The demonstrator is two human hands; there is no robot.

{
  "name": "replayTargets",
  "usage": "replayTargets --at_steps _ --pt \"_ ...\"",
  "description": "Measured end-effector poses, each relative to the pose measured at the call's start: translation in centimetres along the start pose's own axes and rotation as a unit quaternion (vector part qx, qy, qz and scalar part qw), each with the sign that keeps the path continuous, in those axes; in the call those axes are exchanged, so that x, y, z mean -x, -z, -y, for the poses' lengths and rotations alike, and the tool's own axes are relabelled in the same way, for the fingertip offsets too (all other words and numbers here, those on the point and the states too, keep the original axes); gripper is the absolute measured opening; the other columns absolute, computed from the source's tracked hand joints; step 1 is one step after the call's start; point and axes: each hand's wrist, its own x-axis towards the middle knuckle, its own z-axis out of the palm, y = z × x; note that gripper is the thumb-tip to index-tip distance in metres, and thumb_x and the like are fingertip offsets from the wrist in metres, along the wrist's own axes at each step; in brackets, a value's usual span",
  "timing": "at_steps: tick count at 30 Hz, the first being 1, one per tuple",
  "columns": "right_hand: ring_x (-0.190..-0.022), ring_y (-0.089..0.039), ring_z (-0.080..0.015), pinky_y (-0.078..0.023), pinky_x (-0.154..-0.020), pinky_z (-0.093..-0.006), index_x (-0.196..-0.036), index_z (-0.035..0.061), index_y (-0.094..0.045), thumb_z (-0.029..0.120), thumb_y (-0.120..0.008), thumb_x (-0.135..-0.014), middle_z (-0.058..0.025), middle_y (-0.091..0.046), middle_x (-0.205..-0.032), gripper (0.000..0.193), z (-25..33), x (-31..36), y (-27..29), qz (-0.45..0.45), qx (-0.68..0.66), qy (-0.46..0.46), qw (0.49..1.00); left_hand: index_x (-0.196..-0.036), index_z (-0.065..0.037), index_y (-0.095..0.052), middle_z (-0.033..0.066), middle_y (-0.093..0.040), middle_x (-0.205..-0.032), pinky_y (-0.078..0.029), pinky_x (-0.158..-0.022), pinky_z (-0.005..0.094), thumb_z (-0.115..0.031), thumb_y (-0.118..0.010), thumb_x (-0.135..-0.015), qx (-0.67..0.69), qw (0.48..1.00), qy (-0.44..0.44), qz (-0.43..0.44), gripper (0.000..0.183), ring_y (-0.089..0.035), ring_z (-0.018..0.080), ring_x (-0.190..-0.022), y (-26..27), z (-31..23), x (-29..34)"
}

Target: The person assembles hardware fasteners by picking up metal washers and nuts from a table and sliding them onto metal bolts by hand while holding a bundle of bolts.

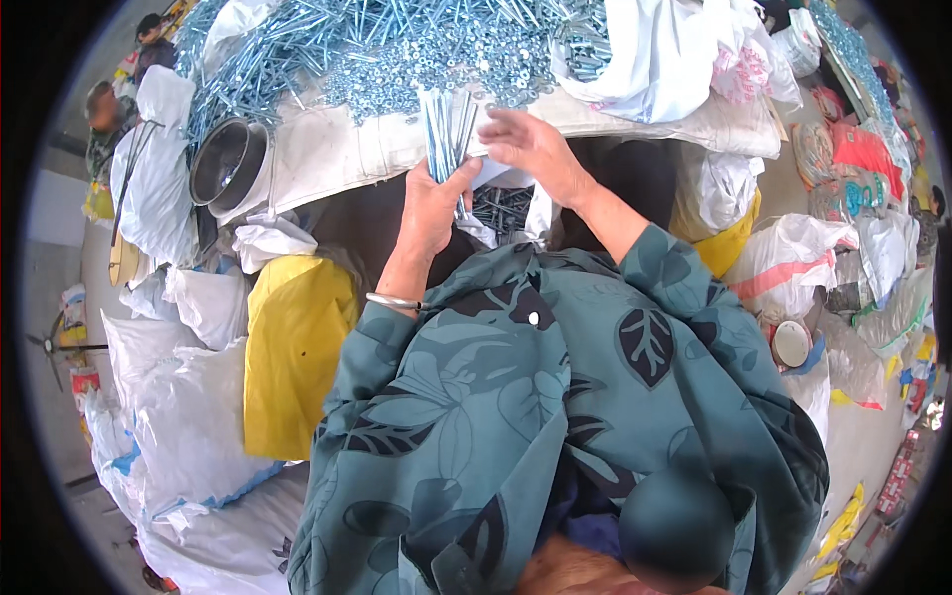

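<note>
My left hand (429, 206) is closed around a bundle of long, thin, silvery metal bolts (446, 129), which stand nearly upright from the grip. Just to the right, my right hand (543, 157) is open, its slightly blurred fingers bent toward the bundle with nothing visible in them. Both hands are at the near edge of a cloth-covered table (327, 149). On the table lie a heap of similar long bolts (268, 59) and a spread of small nuts or washers (436, 69). Below the hands, an opened white bag holds dark metal pieces (503, 212).
A dark metal bowl (230, 164) tilts at the table's left edge. White plastic bags (659, 50) lie on its right part. Full white sacks (188, 416) and a yellow sack (297, 357) crowd my left; more bags (793, 253) are on my right. People (107, 124) are at the far left.
</note>
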Motion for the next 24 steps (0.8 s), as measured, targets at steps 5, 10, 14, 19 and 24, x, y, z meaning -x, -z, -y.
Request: replayTargets --at_steps 5,10,14,19,24 --pt "-0.099 -0.067 -0.0250 -0.053 -0.090 -0.0387 -0.144 -0.0021 -0.035 0.013 -0.072 -0.087 -0.0116 -0.064 -0.111 0.069 2.2 -1.9 -2.2 0.055 -0.308 -0.116 0.943 -0.098 -0.003 -0.063 0.0008 -0.061 -0.080 -0.043 -0.050 0.0232 -0.008 -0.073 -0.084 0.002 0.984 0.067 0.163 0.018 -0.054 0.0075 -0.058 -1.0 2.1 -0.3" --pt "-0.066 -0.061 -0.0150 -0.052 -0.061 -0.0323 -0.084 0.0041 -0.057 0.017 -0.067 -0.093 -0.0045 -0.058 -0.066 0.019 3.4 -4.5 -2.0 0.087 -0.239 -0.085 0.963 -0.116 -0.006 -0.054 0.0011 -0.062 -0.088 -0.046 -0.060 0.0238 -0.007 -0.073 -0.084 0.008 0.982 0.028 0.186 0.037 -0.057 0.0077 -0.070 -1.0 0.8 -3.0" --pt "-0.067 -0.058 -0.0124 -0.047 -0.066 -0.0291 -0.083 0.0035 -0.058 0.022 -0.069 -0.090 -0.0043 -0.060 -0.073 0.023 5.7 -9.1 -2.3 0.087 0.057 0.092 0.990 -0.117 0.001 -0.052 0.0096 -0.059 -0.113 -0.050 -0.088 0.0332 -0.004 -0.073 -0.081 -0.254 0.936 -0.197 0.140 0.042 -0.057 0.0204 -0.106 1.5 -0.6 -9.3" --pt "-0.073 -0.056 -0.0229 -0.045 -0.071 -0.0338 -0.088 0.0014 -0.058 0.023 -0.069 -0.088 -0.0106 -0.060 -0.079 0.024 2.7 -13.3 -1.4 0.083 0.225 0.155 0.958 -0.111 -0.001 -0.054 0.0093 -0.063 -0.101 -0.051 -0.081 0.0332 -0.002 -0.066 -0.083 -0.219 0.950 -0.194 0.109 0.031 -0.060 0.0170 -0.094 3.3 2.7 -14.4" --pt "-0.079 -0.062 -0.0194 -0.048 -0.077 -0.0334 -0.095 0.0021 -0.061 0.018 -0.070 -0.087 -0.0099 -0.066 -0.087 0.021 0.0 -13.2 -2.2 0.085 0.180 0.150 0.968 -0.111 -0.007 -0.059 0.0148 -0.061 -0.111 -0.040 -0.096 0.0504 -0.013 -0.074 -0.067 -0.371 0.886 -0.278 0.028 0.047 -0.057 0.0369 -0.103 6.4 10.2 -16.1"
